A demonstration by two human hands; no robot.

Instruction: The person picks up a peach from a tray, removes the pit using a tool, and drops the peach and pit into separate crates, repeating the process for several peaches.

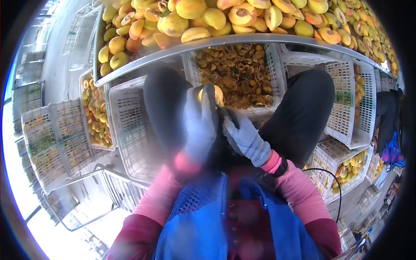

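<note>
My left hand (pixel 200 119), in a grey-blue glove with dark fingers, is closed around a yellow peach (pixel 218 95) in front of my lap. Part of the fruit shows at the fingertips, and the glove is slightly blurred. Close beside it, my right hand (pixel 248 139) wears a matching glove. Its fingers are curled inward, and whatever they hold is hidden among dark shapes. Just beyond both hands, between my knees, a white crate (pixel 278 80) holds brown-orange fruit scraps (pixel 234 71).
A metal-edged table (pixel 173 55) heaped with whole and halved peaches (pixel 173 24) spans the far side. White crates (pixel 130 125) stand left of my legs, and a crate of peaches (pixel 97 115) lies beyond. More crates (pixel 351 102) and another person's leg (pixel 387 112) are at right.
</note>
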